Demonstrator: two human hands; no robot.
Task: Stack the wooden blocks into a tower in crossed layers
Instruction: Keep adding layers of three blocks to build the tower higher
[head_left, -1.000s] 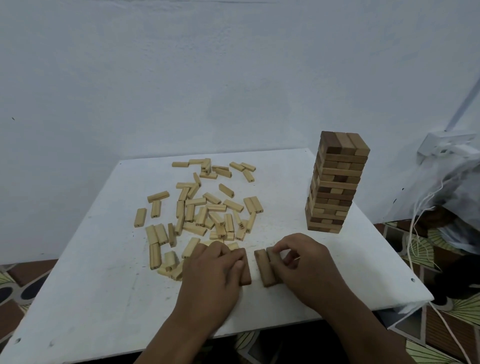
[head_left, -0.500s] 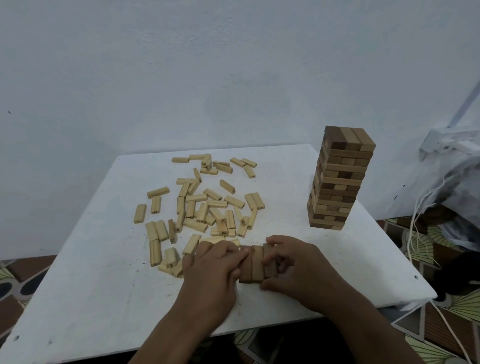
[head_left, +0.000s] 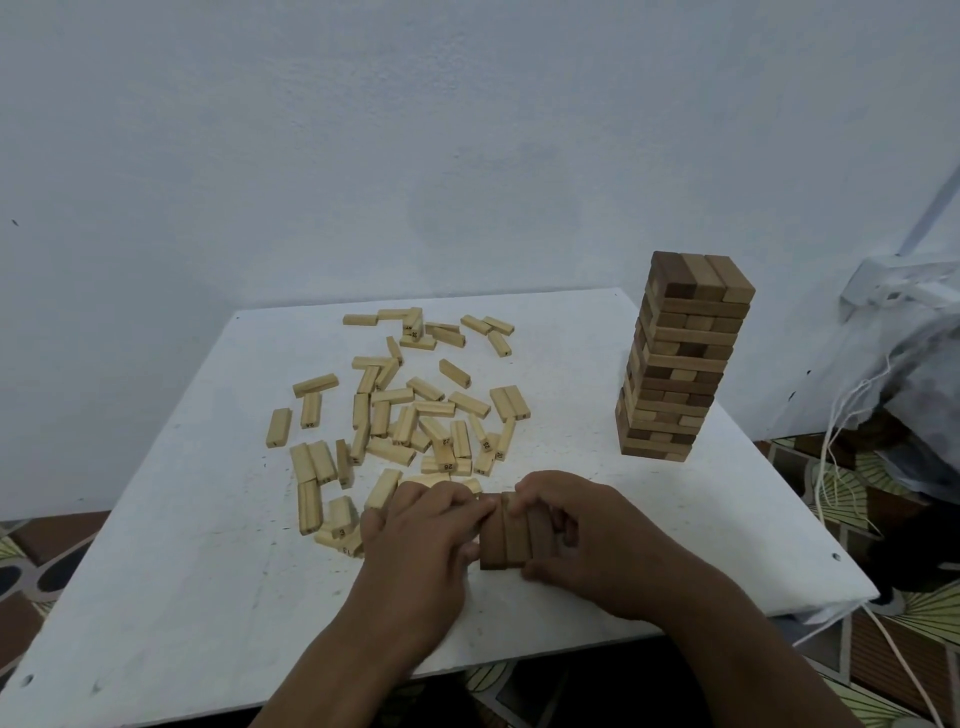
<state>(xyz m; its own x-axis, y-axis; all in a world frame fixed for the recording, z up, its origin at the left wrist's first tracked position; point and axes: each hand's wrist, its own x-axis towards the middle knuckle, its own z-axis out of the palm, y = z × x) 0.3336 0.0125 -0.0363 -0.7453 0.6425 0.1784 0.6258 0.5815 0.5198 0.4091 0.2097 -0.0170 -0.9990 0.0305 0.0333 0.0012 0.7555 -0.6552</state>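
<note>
Three dark brown wooden blocks (head_left: 506, 538) lie side by side as one flat row near the table's front edge. My left hand (head_left: 421, 540) presses against the row's left side, fingers curled at its far end. My right hand (head_left: 587, 535) grips the row from the right, thumb at the near end and fingers on top at the far end. A tall tower (head_left: 680, 358) of crossed brown and tan layers stands at the table's right side. Several loose pale blocks (head_left: 410, 415) lie scattered across the middle.
The white table (head_left: 208, 571) stands against a pale wall. Its right front corner hangs over a patterned floor. White cables (head_left: 836, 431) and a plastic-covered bundle (head_left: 924, 374) sit to the right of the table, close to the tower.
The dark blocks that lay apart a second ago are now pushed together into one tight row between both hands. The pale blocks and the tower have not moved.
</note>
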